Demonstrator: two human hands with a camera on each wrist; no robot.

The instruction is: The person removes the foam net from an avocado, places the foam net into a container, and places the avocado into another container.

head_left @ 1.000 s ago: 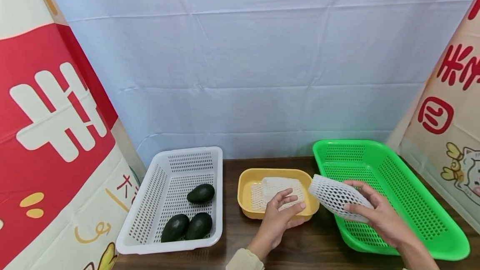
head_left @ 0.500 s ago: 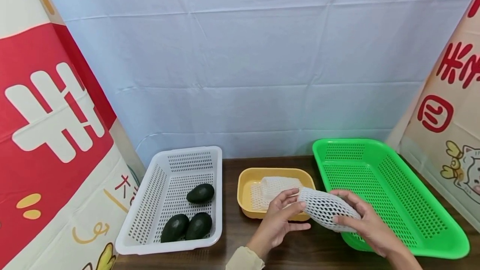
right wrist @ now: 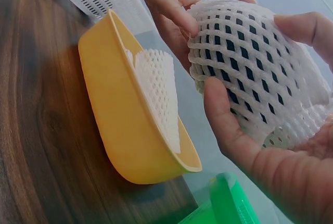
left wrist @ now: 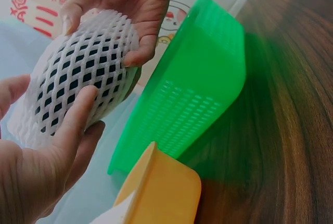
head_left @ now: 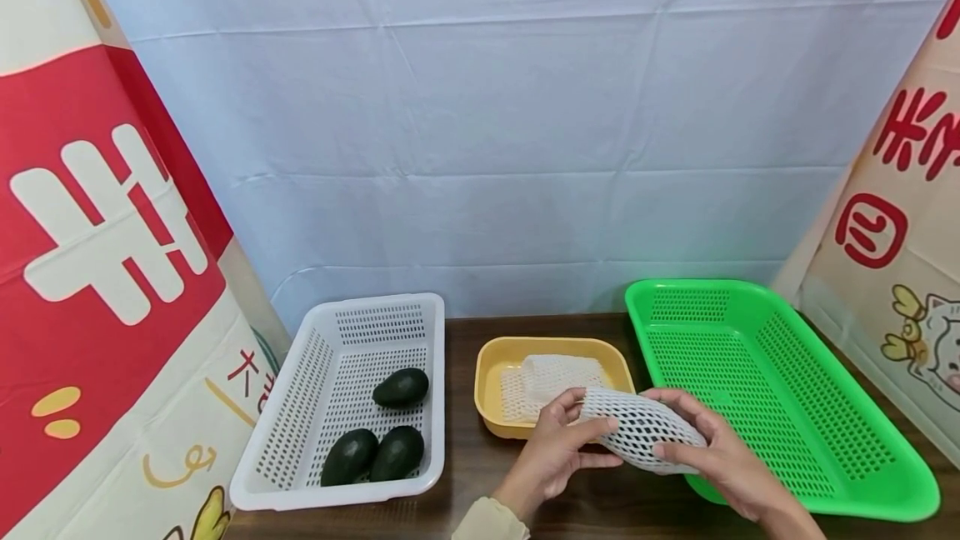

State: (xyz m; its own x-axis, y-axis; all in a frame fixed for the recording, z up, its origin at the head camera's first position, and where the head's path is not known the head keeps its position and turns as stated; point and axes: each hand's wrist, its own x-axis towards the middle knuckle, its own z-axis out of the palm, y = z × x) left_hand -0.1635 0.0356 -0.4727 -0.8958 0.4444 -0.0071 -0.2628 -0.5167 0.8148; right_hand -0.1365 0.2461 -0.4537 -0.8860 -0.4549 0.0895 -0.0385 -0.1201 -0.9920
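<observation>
A dark avocado inside a white foam net sleeve (head_left: 641,433) is held in the air between both hands, above the table's front part. My left hand (head_left: 551,450) pinches the sleeve's left end, thumb on the near side. At the other end my right hand (head_left: 726,455) grips the sleeved avocado between thumb and fingers. Dark skin shows through the stretched mesh (left wrist: 83,70) in the left wrist view. Behind the hands, more white foam nets (head_left: 558,373) lie in a yellow tray (head_left: 491,423). Three bare avocados (head_left: 401,388) lie in the white basket (head_left: 258,494).
To the right stands a green basket (head_left: 892,502), close beside the right hand. The white basket stands at the left on the dark wooden table (head_left: 465,473). A pale cloth (head_left: 510,148) hangs behind, with printed cloths on both sides.
The right hand has brought the sleeved avocado left and down from over the green basket's edge. My left hand, earlier apart from it, now pinches the sleeve's left end.
</observation>
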